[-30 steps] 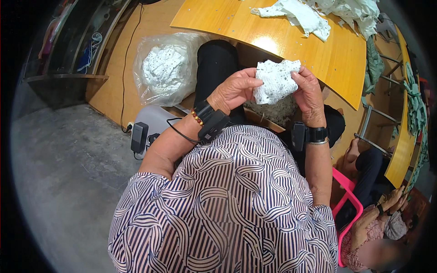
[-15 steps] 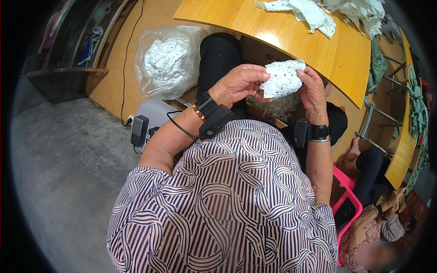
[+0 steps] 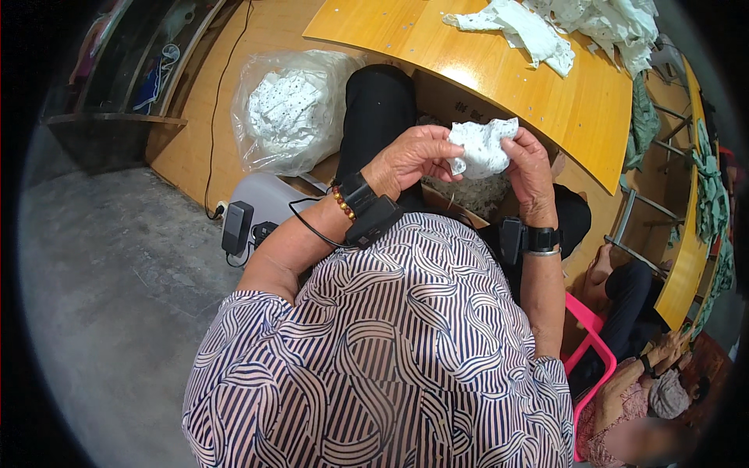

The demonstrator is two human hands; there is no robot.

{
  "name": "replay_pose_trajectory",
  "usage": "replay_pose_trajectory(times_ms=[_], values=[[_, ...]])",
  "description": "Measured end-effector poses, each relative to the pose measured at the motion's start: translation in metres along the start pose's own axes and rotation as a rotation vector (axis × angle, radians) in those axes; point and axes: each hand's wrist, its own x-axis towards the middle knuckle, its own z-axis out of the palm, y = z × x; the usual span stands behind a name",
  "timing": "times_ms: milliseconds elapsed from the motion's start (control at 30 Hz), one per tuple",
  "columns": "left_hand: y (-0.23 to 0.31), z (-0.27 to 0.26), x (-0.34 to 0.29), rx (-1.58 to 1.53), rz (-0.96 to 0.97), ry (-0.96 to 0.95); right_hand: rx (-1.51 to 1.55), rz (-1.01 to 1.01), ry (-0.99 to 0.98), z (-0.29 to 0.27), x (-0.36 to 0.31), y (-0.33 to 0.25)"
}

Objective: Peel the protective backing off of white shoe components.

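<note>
Between my two hands a small piece of white cloth with dark spots [image 3: 481,148] is held up above my lap. My left hand [image 3: 417,158] pinches its left edge between thumb and fingers. The right edge is gripped by my right hand [image 3: 530,161], thumb toward me. Beneath the cloth, between my knees, a box holds a heap of small pale scraps [image 3: 473,199], partly hidden by my hands and the cloth.
A clear plastic bag [image 3: 312,152] stuffed with white spotted cloth stands left of my knee. Ahead is a yellow wooden table [image 3: 390,31] with white cloth pieces [image 3: 519,31] on it. A pink chair [image 3: 594,366] and another person [image 3: 624,394] are at the right.
The spotted cloth has been turned and crumpled, its spots now fainter and its shape smaller. Both hands have moved slightly down and keep their hold.
</note>
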Motion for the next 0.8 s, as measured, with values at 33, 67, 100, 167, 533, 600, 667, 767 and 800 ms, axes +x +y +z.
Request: replay_pose_trajectory(times_ms=[33, 67, 100, 167, 533, 600, 667, 767, 800], values=[[-0.003, -0.001, 0.001, -0.007, 0.02, -0.001, -0.038, -0.017, -0.051, 0.003, -0.001, -0.001], [-0.004, -0.001, 0.001, -0.006, 0.026, -0.001, -0.076, -0.034, -0.102, 0.005, -0.002, -0.002], [-0.004, -0.002, 0.0, 0.013, 0.063, -0.016, -0.09, -0.038, -0.127, 0.005, -0.003, -0.002], [-0.003, 0.0, -0.002, 0.032, 0.103, -0.033, -0.093, -0.046, -0.143, 0.004, -0.002, -0.002], [0.0, -0.006, -0.006, 0.069, 0.153, -0.013, -0.089, -0.059, -0.107, 0.007, 0.002, -0.002], [0.0, -0.008, -0.007, 0.083, 0.149, -0.009, -0.088, -0.06, -0.108, 0.011, 0.003, -0.002], [0.001, -0.008, -0.009, 0.071, 0.149, -0.009, -0.086, -0.062, -0.116, 0.014, 0.004, -0.003], [0.002, -0.008, -0.012, -0.008, 0.176, -0.013, -0.109, -0.057, -0.176, 0.023, 0.008, -0.004], [0.002, -0.008, -0.013, -0.077, 0.197, -0.022, -0.177, -0.042, -0.163, 0.028, 0.008, -0.008]])
